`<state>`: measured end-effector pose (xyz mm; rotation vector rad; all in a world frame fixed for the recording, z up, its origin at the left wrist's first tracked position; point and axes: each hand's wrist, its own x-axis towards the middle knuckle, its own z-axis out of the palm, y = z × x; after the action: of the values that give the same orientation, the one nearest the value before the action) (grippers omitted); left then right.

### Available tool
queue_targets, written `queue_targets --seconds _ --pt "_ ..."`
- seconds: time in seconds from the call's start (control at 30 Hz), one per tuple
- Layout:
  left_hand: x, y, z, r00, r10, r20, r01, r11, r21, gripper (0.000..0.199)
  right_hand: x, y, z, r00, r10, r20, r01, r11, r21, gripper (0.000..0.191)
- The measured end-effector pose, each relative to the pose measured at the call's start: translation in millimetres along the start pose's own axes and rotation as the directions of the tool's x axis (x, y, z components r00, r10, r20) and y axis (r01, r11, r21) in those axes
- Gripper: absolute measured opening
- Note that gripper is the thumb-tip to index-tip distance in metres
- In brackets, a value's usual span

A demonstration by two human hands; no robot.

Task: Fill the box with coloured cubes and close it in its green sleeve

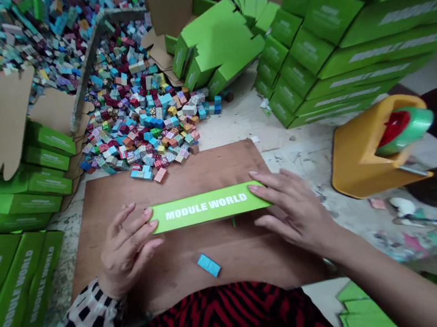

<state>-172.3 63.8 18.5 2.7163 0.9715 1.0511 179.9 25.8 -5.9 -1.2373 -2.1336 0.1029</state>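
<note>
A long green box with white "MODULE WORLD" lettering is held level above a brown board. My left hand grips its left end, fingers on the front face and thumb beneath. At the opposite end, my right hand has its fingers over the box, with the thumb apart and lower. Near the board's front edge lies a small blue block. Several small blocks, among them a pink block, rest at the board's far edge.
Behind the board spreads a large heap of coloured blocks. Green boxes stand at left, and more stacked boxes rise at right. An orange tape dispenser sits right of the board. Open cartons lie at the back.
</note>
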Motion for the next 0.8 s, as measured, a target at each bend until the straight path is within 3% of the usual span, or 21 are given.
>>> queue_targets --seconds 0.1,0.2,0.3,0.37,0.53,0.67,0.8 --pt "25.5 12.1 -9.5 0.997 0.07 0.029 -0.075 0.967 0.243 0.031 30.9 -11.7 -21.7 0.999 -0.016 0.05 0.022 0.991 -0.13 0.044" --pt "47.6 26.8 -0.3 0.981 0.067 0.184 -0.139 0.902 0.408 0.057 70.9 -27.1 -27.0 0.974 0.002 0.227 0.029 0.991 -0.134 0.053" --pt "55.8 36.9 16.1 0.929 -0.031 0.369 -0.17 0.85 0.498 0.066 95.6 -39.0 -16.4 0.868 0.061 0.494 -0.023 0.996 -0.083 0.054" --pt "54.2 39.5 23.1 0.91 -0.085 0.406 -0.165 0.824 0.542 0.06 98.6 -44.0 -7.1 0.815 0.125 0.566 -0.07 0.991 -0.118 0.052" --pt "50.7 40.4 23.0 0.908 -0.115 0.403 -0.137 0.827 0.545 0.05 89.0 -51.4 3.7 0.834 0.276 0.479 -0.123 0.938 -0.325 0.046" --pt "52.0 45.4 24.9 0.908 -0.154 0.389 -0.089 0.836 0.541 0.048 87.1 -51.6 5.6 0.874 0.255 0.414 -0.132 0.944 -0.304 0.043" --pt "41.4 53.1 37.7 0.953 -0.111 0.281 -0.059 0.844 0.534 0.052 83.2 -48.9 7.9 0.929 0.206 0.308 -0.146 0.968 -0.205 0.042"
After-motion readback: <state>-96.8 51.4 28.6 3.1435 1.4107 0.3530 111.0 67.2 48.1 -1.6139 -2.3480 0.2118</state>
